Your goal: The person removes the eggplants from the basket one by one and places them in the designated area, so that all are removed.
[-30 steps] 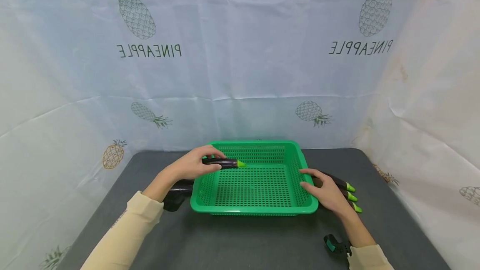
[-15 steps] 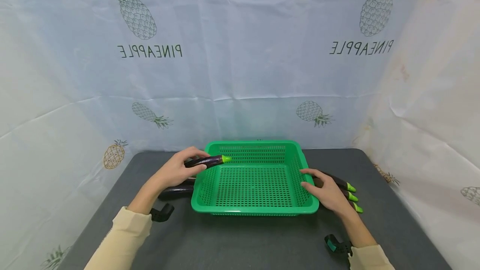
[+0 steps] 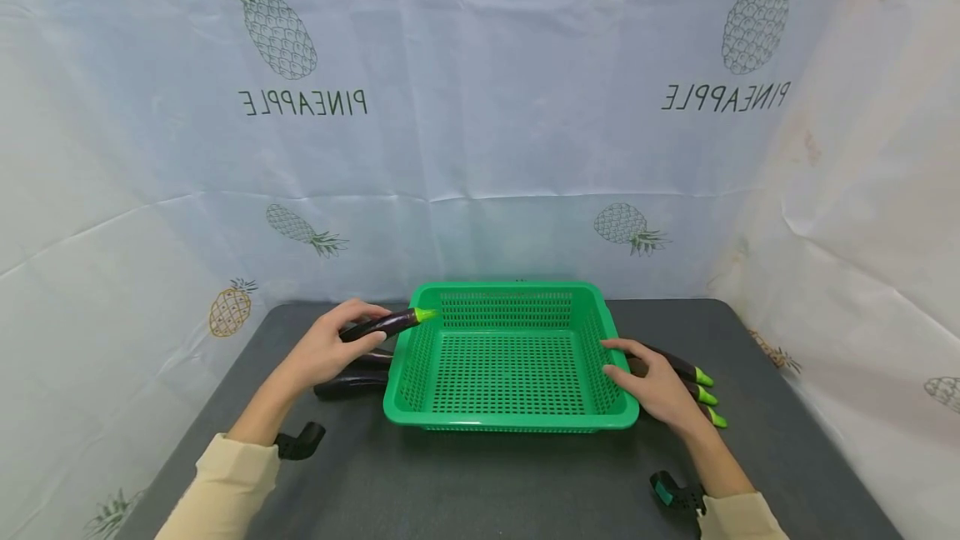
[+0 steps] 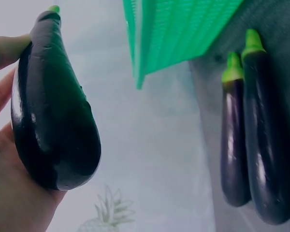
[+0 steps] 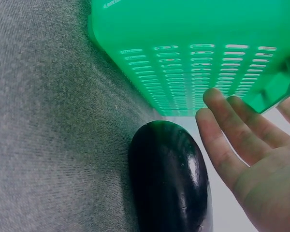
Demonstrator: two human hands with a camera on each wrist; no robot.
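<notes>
My left hand (image 3: 326,347) grips an eggplant (image 3: 382,325) with its green stem end toward the basket's left rim. Close in the left wrist view, the same eggplant (image 4: 58,116) shows dark and glossy, its rounded end past my palm. My right hand (image 3: 651,377) holds the right rim of a green plastic basket (image 3: 510,422). Its thumb and a finger lie over the rim, while in the right wrist view other fingers (image 5: 232,121) reach under it along the slotted wall. No produce shows inside the basket.
Two eggplants (image 4: 268,145) lie left of the basket on the dark grey table (image 3: 480,486). Several more with green stems (image 3: 703,395) lie to its right, partly behind my right hand. A pineapple-print curtain (image 3: 510,148) hangs behind and at both sides.
My left hand has moved left with the eggplant, from over the basket to its left rim. The eggplants on the left show more now. My right hand and the basket stay put.
</notes>
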